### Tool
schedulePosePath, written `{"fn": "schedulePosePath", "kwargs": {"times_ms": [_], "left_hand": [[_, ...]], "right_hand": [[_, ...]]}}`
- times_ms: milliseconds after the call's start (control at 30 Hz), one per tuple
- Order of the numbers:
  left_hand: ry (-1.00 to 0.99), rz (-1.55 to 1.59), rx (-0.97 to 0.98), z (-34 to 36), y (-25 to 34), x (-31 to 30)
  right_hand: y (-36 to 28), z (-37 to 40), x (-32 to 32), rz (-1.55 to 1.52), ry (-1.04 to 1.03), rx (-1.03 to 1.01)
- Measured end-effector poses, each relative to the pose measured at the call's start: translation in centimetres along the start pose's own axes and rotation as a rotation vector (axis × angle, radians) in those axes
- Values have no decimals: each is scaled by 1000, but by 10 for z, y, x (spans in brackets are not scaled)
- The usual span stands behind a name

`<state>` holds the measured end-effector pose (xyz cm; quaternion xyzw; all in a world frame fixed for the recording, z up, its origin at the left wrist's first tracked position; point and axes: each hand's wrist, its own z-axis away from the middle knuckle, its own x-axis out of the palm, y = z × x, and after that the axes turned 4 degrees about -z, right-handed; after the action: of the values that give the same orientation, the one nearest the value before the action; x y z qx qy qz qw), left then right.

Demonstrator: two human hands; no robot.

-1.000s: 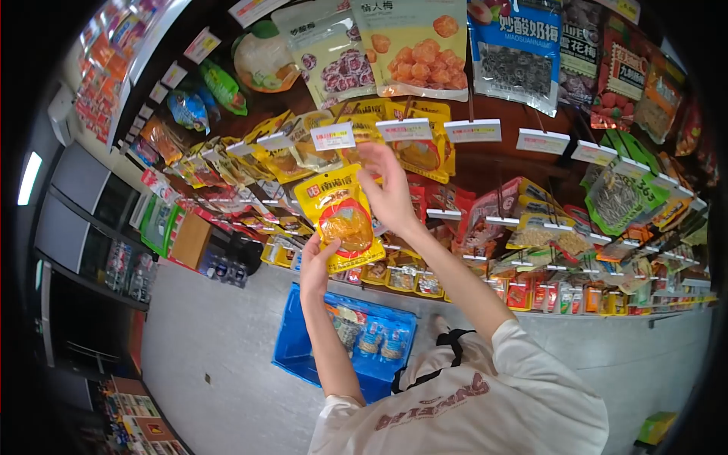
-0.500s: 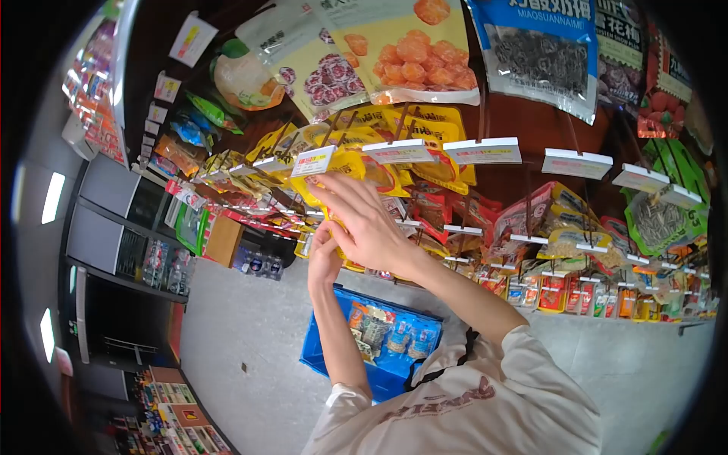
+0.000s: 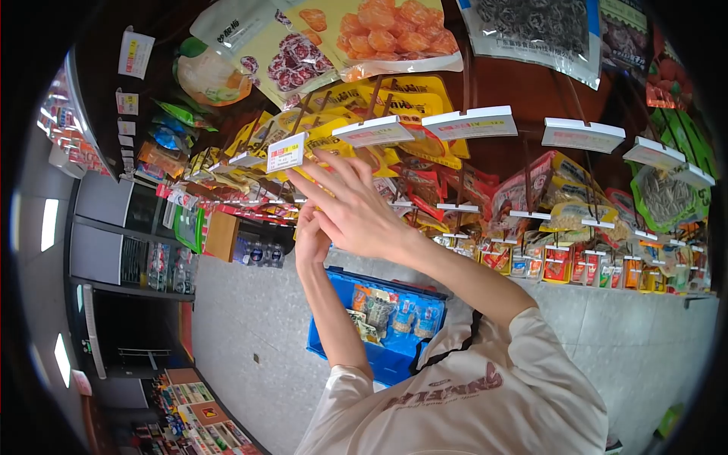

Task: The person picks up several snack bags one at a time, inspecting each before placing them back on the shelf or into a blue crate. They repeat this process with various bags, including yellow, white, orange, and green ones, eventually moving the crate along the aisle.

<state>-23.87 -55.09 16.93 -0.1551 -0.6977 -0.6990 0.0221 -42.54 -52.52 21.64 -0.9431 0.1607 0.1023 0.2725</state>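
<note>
Right hand: fingers spread, held near price tag and yellow packets. Left hand: partly covered; grip cannot be told.

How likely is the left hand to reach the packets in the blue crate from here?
Probably not without bending down: the left hand is up near the price tags, while the blue crate sits on the floor. Its open top leaves the packets exposed.

Pale pouch — "妙酸梅" | blue-edged pouch — "食品科技" | price cards — illegible
</note>
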Motion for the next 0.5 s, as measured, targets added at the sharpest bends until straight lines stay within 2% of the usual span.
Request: {"fn": "schedulePosePath", "kwargs": {"times_ms": [200,267,367,500], "left_hand": [[55,34,-3,-2,3,14],[71,20,-57,-5,5,18],[-19,-92,-18,-21,-7,-1],[-77,-268,59,-39,4,10]], "right_hand": [[3,2,2,20,3,9],[5,5,2,10,5,19],[13,15,-2,-39,98,37],[30,33,-3,-24,261,188]]}}
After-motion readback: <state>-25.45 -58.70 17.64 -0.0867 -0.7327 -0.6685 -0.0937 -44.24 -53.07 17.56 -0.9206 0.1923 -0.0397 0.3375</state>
